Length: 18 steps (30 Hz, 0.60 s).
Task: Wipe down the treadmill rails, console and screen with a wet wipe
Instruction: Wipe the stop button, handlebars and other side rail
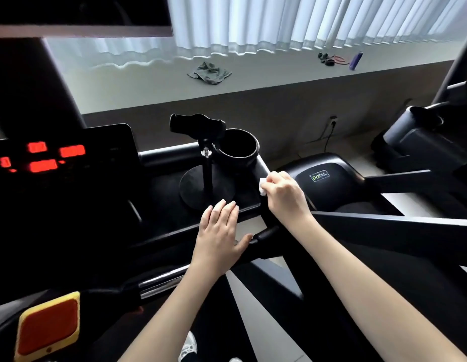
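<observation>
- Wet wipe (262, 188): a small white wad, pinched in the curled fingers of the right hand (284, 195), with only its left end showing past the fingertips.
- It is held against the right-hand edge of the console (164, 189), just below the cup holder (238, 150).
- Handling, as I judge it: light, limp and damp. It has no stiffness of its own, so the fingers behind it must supply the pressure. Wadded this small it covers little at a pass; opened out flat under the fingers it would probably do better on broad surfaces.
- Best hold is probably the present one, the bulk gathered in the fingers and a clean face turned outward. Wet cloth on glossy plastic may slide, and a loose corner could catch on an edge.
- Left hand (219, 231): flat, fingers straight and together, resting on the console's near edge, thumb spread towards a short black grip. It holds nothing.
- Between the hands and farther in stands a phone stand (206, 178) on a round base, which looks like an obstacle to wipe around.
- To the left glows the red display (44, 158); a dark screen (81, 11) hangs above.
- The right rail (383, 226) runs out beneath the right forearm.
- Well beyond, a grey cloth (210, 73) lies on the windowsill.
</observation>
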Available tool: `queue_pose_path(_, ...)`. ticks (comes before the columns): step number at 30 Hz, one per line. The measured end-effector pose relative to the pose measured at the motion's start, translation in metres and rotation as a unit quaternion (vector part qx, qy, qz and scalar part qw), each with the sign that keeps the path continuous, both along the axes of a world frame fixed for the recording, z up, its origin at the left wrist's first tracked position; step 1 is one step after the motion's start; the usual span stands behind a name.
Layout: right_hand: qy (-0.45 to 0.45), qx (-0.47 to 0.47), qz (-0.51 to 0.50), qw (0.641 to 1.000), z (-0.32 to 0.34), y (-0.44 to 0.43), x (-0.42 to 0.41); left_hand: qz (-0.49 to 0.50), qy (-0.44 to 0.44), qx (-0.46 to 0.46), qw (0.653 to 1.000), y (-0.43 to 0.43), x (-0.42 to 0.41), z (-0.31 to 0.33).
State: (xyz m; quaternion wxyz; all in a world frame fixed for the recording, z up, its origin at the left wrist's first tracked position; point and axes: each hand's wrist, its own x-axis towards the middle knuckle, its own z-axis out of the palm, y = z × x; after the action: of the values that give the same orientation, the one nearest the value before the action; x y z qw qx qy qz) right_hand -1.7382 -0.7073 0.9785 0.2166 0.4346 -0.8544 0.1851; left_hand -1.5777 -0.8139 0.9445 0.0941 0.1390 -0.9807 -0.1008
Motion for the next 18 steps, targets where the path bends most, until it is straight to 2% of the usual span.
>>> queue_pose_path(3,-0.014,0.003,-0.025,1.000,0.004,-0.020,-0.005,0.005,0.015,-0.007,1.000,0.000,0.000,0.000)
queue_pose_path(8,0.017,0.024,-0.004,1.000,-0.003,-0.005,0.004,0.008,0.034,-0.003,0.999,0.000,0.000,-0.002)
queue_pose_path(18,0.036,0.123,0.006,0.992,0.005,-0.058,-0.032,0.014,0.065,-0.027,0.997,-0.001,0.000,-0.005)
